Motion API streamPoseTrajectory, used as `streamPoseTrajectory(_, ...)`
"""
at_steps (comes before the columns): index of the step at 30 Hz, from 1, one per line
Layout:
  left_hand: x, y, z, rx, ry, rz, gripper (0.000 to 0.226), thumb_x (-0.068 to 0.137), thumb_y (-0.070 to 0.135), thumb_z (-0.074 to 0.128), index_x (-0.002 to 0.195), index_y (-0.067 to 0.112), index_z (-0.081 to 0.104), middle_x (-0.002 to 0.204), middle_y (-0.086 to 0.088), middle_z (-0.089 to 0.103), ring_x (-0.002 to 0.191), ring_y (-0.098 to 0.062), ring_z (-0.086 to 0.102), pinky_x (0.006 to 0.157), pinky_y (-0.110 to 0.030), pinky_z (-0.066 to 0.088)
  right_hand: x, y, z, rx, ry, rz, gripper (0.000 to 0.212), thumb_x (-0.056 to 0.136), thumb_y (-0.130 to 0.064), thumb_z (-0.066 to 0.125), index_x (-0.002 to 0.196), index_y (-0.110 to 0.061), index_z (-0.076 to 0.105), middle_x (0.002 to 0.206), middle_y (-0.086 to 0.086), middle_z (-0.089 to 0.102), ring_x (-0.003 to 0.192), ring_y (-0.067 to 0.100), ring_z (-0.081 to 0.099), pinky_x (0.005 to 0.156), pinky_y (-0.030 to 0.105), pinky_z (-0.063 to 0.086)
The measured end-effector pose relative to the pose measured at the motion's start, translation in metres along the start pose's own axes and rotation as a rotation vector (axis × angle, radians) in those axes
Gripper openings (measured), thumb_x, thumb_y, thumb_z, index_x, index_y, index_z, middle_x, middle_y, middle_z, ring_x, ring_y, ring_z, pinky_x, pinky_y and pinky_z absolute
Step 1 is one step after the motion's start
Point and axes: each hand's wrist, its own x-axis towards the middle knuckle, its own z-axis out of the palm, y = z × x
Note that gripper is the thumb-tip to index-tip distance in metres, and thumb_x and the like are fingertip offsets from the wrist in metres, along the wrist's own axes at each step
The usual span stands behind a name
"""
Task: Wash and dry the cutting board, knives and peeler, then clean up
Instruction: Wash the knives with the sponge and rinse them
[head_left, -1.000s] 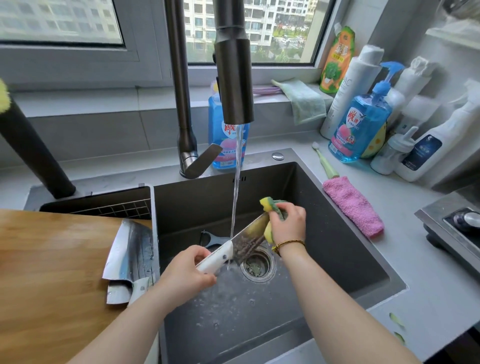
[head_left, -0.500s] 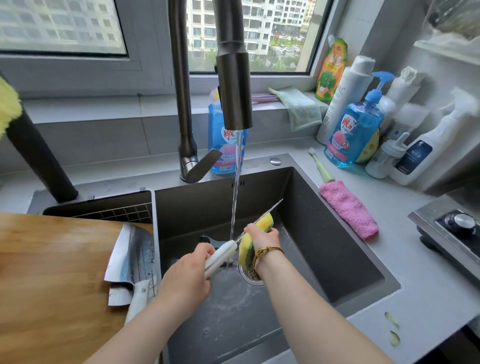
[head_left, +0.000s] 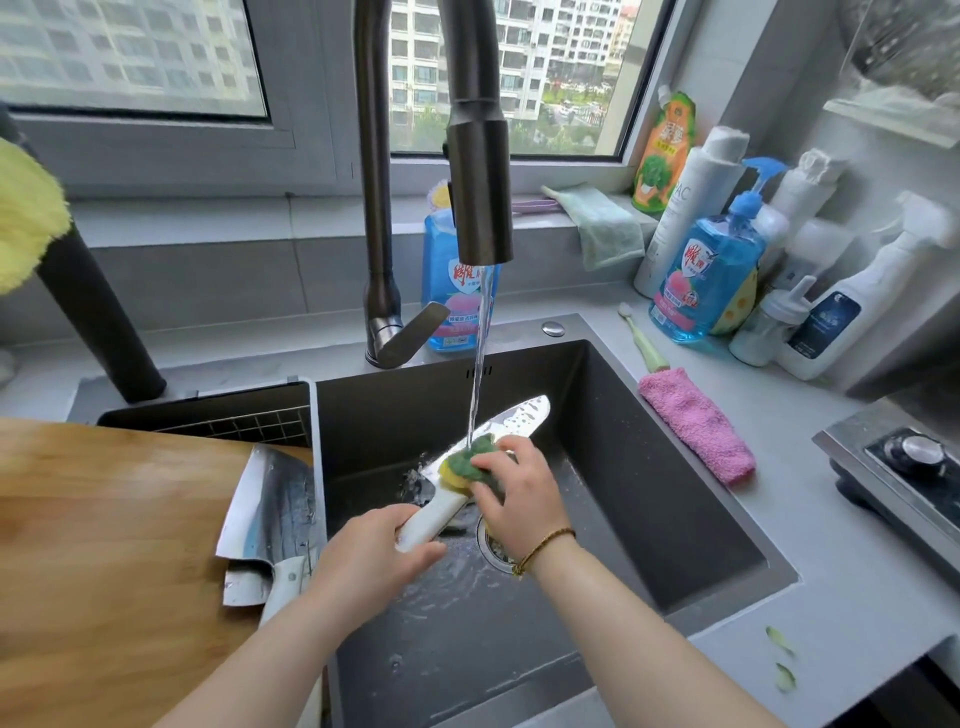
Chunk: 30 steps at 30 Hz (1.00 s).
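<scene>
Over the dark sink (head_left: 649, 509) my left hand (head_left: 369, 561) grips the white handle of a knife (head_left: 511, 418), its blade lying flat and pointing up to the right under the running water. My right hand (head_left: 519, 499) holds a yellow and green sponge (head_left: 465, 467) pressed on the blade near the handle. Two more knives, a cleaver (head_left: 275, 509) on top, lie on the wooden cutting board (head_left: 104, 545) at the left, touching the sink's edge. The peeler is hidden.
The tap (head_left: 478, 171) runs above the sink. A pink cloth (head_left: 696, 426), a green brush (head_left: 641, 338) and several bottles, among them blue dish soap (head_left: 706, 275), stand at the right. A stove knob (head_left: 919, 452) is far right. Green peel scraps (head_left: 779, 660) lie on the counter.
The knife blade turned from edge-up to lying flat. My right hand slid the sponge back down the blade toward the handle. The view moved slightly closer.
</scene>
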Motion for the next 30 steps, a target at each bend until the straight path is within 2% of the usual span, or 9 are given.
streamPoseTrajectory(2,-0.001,-0.002,0.000,-0.002,-0.003,0.008,0.017,0.085,0.040,0.060,0.099,0.031,0.057,0.077,0.010,0.058,0.065,-0.005,0.050,0.056,-0.021,0.036,0.014,0.005,-0.008,-0.067,0.041,0.078,0.024,0.087,-0.012,0.056,0.108,-0.003,0.065,0.116,0.014,0.052,0.107,0.026,0.048,0.091,0.023,0.035)
streamPoseTrajectory(5,-0.002,-0.003,0.001,0.021,-0.006,0.007,0.021,0.085,0.040,0.059,0.104,0.032,0.057,0.088,0.011,0.061,0.077,-0.009,0.055,0.065,-0.024,0.043,0.030,0.011,-0.016,-0.168,0.119,0.258,0.028,0.091,-0.016,0.049,0.114,-0.007,0.062,0.120,0.009,0.050,0.110,0.024,0.047,0.090,0.024,0.038)
streamPoseTrajectory(9,-0.001,-0.009,0.003,0.025,0.021,-0.015,0.024,0.084,0.039,0.061,0.106,0.030,0.061,0.091,0.008,0.065,0.083,-0.012,0.058,0.070,-0.027,0.044,0.015,0.002,0.000,-0.240,-0.118,0.008,0.028,0.092,-0.016,0.045,0.111,-0.010,0.064,0.110,0.009,0.054,0.106,0.023,0.048,0.087,0.024,0.038)
streamPoseTrajectory(10,-0.002,-0.010,0.003,0.031,0.021,-0.018,0.026,0.084,0.039,0.061,0.108,0.031,0.061,0.094,0.010,0.065,0.086,-0.011,0.058,0.073,-0.027,0.045,0.014,0.004,0.000,-0.237,-0.134,0.010,0.028,0.092,-0.017,0.045,0.111,-0.010,0.064,0.110,0.009,0.055,0.105,0.022,0.049,0.086,0.023,0.038)
streamPoseTrajectory(12,-0.003,-0.012,0.005,0.041,0.024,-0.007,0.028,0.084,0.041,0.060,0.110,0.034,0.060,0.098,0.013,0.064,0.089,-0.010,0.057,0.075,-0.026,0.045,0.025,0.015,-0.007,-0.213,-0.020,0.148,0.028,0.092,-0.016,0.045,0.112,-0.010,0.064,0.114,0.010,0.054,0.107,0.024,0.050,0.086,0.024,0.038)
streamPoseTrajectory(15,-0.003,-0.009,0.007,0.048,0.028,0.019,0.030,0.083,0.042,0.060,0.113,0.039,0.058,0.095,0.017,0.060,0.088,-0.008,0.055,0.072,-0.023,0.042,0.033,0.027,-0.018,-0.204,0.164,0.377,0.028,0.092,-0.015,0.046,0.114,-0.009,0.062,0.121,0.013,0.052,0.111,0.027,0.048,0.089,0.028,0.039)
streamPoseTrajectory(21,-0.002,-0.011,0.006,0.003,0.050,-0.014,0.031,0.084,0.038,0.061,0.115,0.033,0.059,0.098,0.012,0.064,0.082,-0.010,0.057,0.070,-0.025,0.045,0.012,0.009,0.000,-0.134,-0.117,0.057,0.027,0.091,-0.018,0.049,0.114,-0.012,0.062,0.115,0.004,0.054,0.109,0.017,0.048,0.087,0.018,0.034)
streamPoseTrajectory(26,-0.008,-0.008,0.006,-0.017,0.019,0.014,0.034,0.083,0.038,0.062,0.117,0.035,0.058,0.094,0.014,0.063,0.072,-0.006,0.055,0.068,-0.025,0.047,0.018,0.025,-0.038,-0.096,0.152,0.274,0.025,0.088,-0.013,0.053,0.110,-0.007,0.064,0.119,0.010,0.053,0.110,0.023,0.049,0.086,0.021,0.036)
streamPoseTrajectory(30,-0.011,-0.007,0.006,-0.019,0.001,0.022,0.028,0.084,0.038,0.062,0.111,0.032,0.059,0.081,0.014,0.061,0.060,-0.005,0.053,0.057,-0.020,0.041,-0.021,0.031,-0.065,-0.072,0.109,0.308,0.023,0.087,-0.016,0.057,0.108,-0.008,0.065,0.117,0.002,0.047,0.105,0.018,0.051,0.079,0.016,0.035)
